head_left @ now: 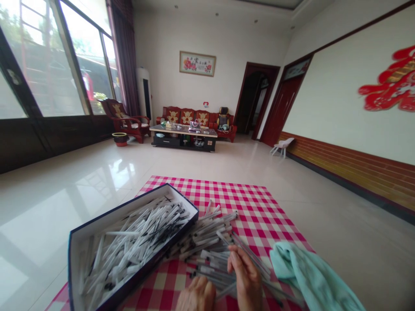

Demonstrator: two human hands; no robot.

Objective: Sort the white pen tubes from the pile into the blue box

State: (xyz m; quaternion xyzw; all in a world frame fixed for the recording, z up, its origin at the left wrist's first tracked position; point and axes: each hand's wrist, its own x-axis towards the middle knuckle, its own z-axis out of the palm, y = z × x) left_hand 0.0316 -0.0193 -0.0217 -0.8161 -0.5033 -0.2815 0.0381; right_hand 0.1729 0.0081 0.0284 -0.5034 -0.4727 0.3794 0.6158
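My right hand point(244, 276) is closed, thumb and fingers pinched on a slim pen-like tube point(223, 237) that sticks up from its fingertips. Beside it, low in the view, my left hand point(196, 294) is curled with the knuckles up; whatever lies inside it is hidden. Around and beyond both hands spreads a loose pile of clear and whitish pen-like tubes point(210, 233) with dark tips. To the left stands a dark-blue box with a white inside point(181, 193), holding many white tubes point(129, 242) and thin black sticks point(162, 222).
Pink-and-white checked cloth point(256, 211) covers the table. A mint-green cloth point(304, 272) lies crumpled at its right edge. Across the tiled floor stand a coffee table point(183, 129), a red wooden sofa point(189, 115), an armchair point(125, 121) and a small pale chair point(282, 146).
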